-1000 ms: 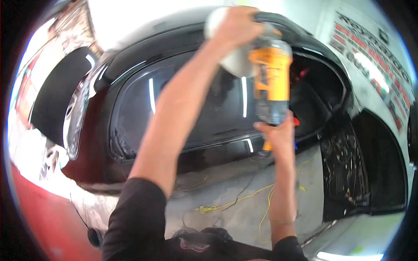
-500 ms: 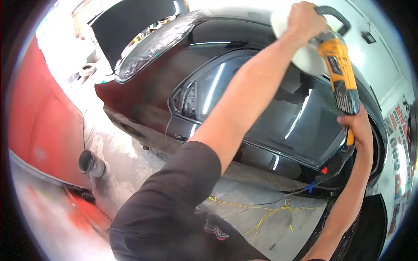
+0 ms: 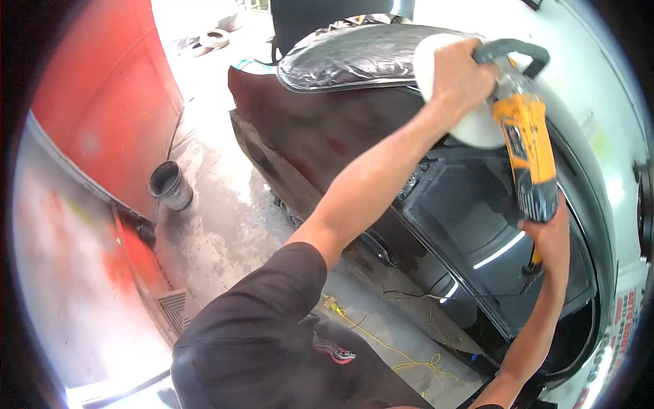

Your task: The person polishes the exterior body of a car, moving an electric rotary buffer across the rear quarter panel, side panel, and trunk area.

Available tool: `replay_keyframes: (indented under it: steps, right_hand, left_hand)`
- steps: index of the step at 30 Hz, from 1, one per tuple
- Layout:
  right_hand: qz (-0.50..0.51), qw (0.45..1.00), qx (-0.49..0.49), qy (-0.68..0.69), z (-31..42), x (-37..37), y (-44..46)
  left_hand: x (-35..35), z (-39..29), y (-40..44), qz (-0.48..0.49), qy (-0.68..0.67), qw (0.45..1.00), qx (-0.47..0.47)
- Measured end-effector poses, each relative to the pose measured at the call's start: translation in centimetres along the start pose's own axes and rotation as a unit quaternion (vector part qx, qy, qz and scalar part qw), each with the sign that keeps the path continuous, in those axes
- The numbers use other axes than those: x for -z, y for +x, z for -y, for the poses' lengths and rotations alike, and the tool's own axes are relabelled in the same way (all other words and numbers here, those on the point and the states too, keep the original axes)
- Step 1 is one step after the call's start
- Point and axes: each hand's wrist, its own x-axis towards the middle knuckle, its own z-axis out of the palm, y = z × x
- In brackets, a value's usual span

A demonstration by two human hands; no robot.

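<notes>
A yellow and black power polisher (image 3: 528, 140) with a large white round pad (image 3: 477, 126) is held over the roof side of a black car (image 3: 381, 129). Near the pad, my left hand (image 3: 463, 76) is closed around the dark loop handle at the tool's head. My right hand (image 3: 548, 235) wraps the rear grip at the lower end of the tool. The pad is partly hidden behind my left hand and forearm. Whether it touches the car cannot be made out. A dark cord runs from the tool's rear across the car's side.
Crinkled plastic film (image 3: 340, 65) covers the car's front. A dark bucket (image 3: 172, 185) stands on the concrete floor beside a red panel (image 3: 102, 88). A yellow cord (image 3: 381, 341) lies on the floor below the car. A lettered banner (image 3: 623, 334) is at the right.
The view has swung toward the car's front, bringing more of the red panel and bucket into sight. The polisher, still in both hands, has moved from over the windows toward the plastic-covered front.
</notes>
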Motion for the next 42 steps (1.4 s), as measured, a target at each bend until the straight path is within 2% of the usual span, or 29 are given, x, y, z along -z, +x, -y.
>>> replay_keyframes:
  steps: [3,6,7,9,11,15,17,20,21,23,24,25,26,27,29,31,32,34,35,36,37,38,39,40,42]
  right_hand:
    - [-0.003,0.999,-0.042,0.017,-1.5,0.2,-2.7]
    - [-0.087,0.995,-0.038,-0.015,-4.8,2.0,-5.8]
    - [-0.092,0.994,-0.055,0.007,-6.1,3.1,-7.0]
    - [-0.102,0.989,-0.092,0.047,-8.7,6.2,-10.0]
    - [-0.098,0.977,-0.178,0.066,-11.7,8.2,-10.8]
    - [-0.171,0.966,-0.176,0.079,-20.9,13.6,-16.8]
    - [-0.193,0.956,-0.209,0.078,-24.3,14.9,-17.8]
    - [-0.212,0.939,-0.264,0.051,-28.0,16.1,-18.5]
    - [-0.243,0.943,-0.226,0.040,-27.9,15.8,-18.6]
    - [-0.220,0.945,-0.239,0.037,-31.3,17.4,-19.4]
    - [-0.208,0.947,-0.244,0.037,-32.8,17.8,-19.5]
    - [-0.236,0.956,-0.177,0.001,-33.2,16.4,-16.7]
    - [-0.222,0.959,-0.176,0.016,-33.0,16.0,-16.2]
    - [-0.208,0.962,-0.174,0.030,-32.6,15.7,-15.8]
    - [-0.171,0.968,-0.178,0.051,-32.1,15.2,-15.2]
    - [-0.148,0.984,-0.102,-0.005,-29.5,13.4,-13.6]
    - [-0.115,0.984,-0.134,0.018,-28.0,13.0,-12.7]
    - [-0.124,0.984,-0.123,-0.021,-24.1,10.7,-11.5]
    - [-0.127,0.986,-0.102,-0.045,-23.1,9.4,-10.8]
    - [-0.128,0.985,-0.117,-0.001,-20.1,8.0,-10.2]
    - [-0.123,0.987,-0.101,0.001,-19.3,6.7,-9.8]
    - [-0.101,0.987,-0.122,-0.028,-17.5,5.7,-9.2]
    - [-0.072,0.988,-0.135,-0.015,-15.7,4.4,-8.7]
    - [-0.067,0.990,-0.124,-0.011,-14.8,2.7,-8.2]
    - [-0.015,0.988,-0.152,0.036,-13.6,0.2,-6.6]
  left_hand:
    - [-0.5,-1.4,-1.7,0.037,-0.049,0.998,0.001]
    - [-4.9,-3.9,-3.5,0.082,-0.028,0.996,-0.031]
    - [-6.7,-5.0,-4.3,0.093,-0.013,0.994,-0.049]
    - [-10.5,-8.1,-6.7,0.145,-0.044,0.988,-0.026]
    - [-15.8,-8.3,-8.2,0.173,-0.059,0.983,-0.022]
    - [-25.5,-13.0,-13.9,0.258,-0.057,0.964,-0.030]
    - [-30.7,-14.8,-16.9,0.284,-0.066,0.956,-0.032]
    - [-38.5,-11.1,-21.0,0.306,-0.062,0.949,-0.040]
    - [-39.6,-11.0,-21.9,0.310,-0.067,0.948,-0.033]
    - [-41.3,-10.5,-23.3,0.330,-0.074,0.941,-0.017]
    - [-41.4,-10.0,-23.4,0.344,-0.072,0.936,-0.009]
    - [-39.8,-9.7,-22.3,0.331,-0.047,0.942,0.020]
    - [-38.3,-9.4,-21.2,0.320,-0.022,0.946,0.050]
    - [-32.9,-12.1,-20.3,0.284,0.024,0.954,0.096]
    - [-30.5,-12.1,-20.0,0.226,0.037,0.970,0.082]
    - [-32.5,-5.9,-19.0,0.190,-0.040,0.981,-0.031]
    - [-30.1,-5.6,-17.9,0.209,-0.055,0.976,-0.032]
    - [-25.9,-3.8,-16.5,0.142,-0.079,0.983,-0.089]
    - [-23.4,-3.3,-16.0,0.127,-0.082,0.986,-0.076]
    - [-20.4,-3.3,-15.3,0.135,-0.078,0.986,-0.053]
    - [-18.2,-2.2,-14.4,0.125,-0.077,0.989,-0.007]
    - [-14.8,-4.3,-14.2,0.147,-0.105,0.982,0.049]
    - [-13.1,-2.1,-13.0,0.121,-0.087,0.989,-0.001]
    - [-11.4,-1.1,-12.3,0.107,-0.138,0.985,0.015]
    - [-8.6,-0.2,-10.9,0.075,-0.084,0.994,-0.004]
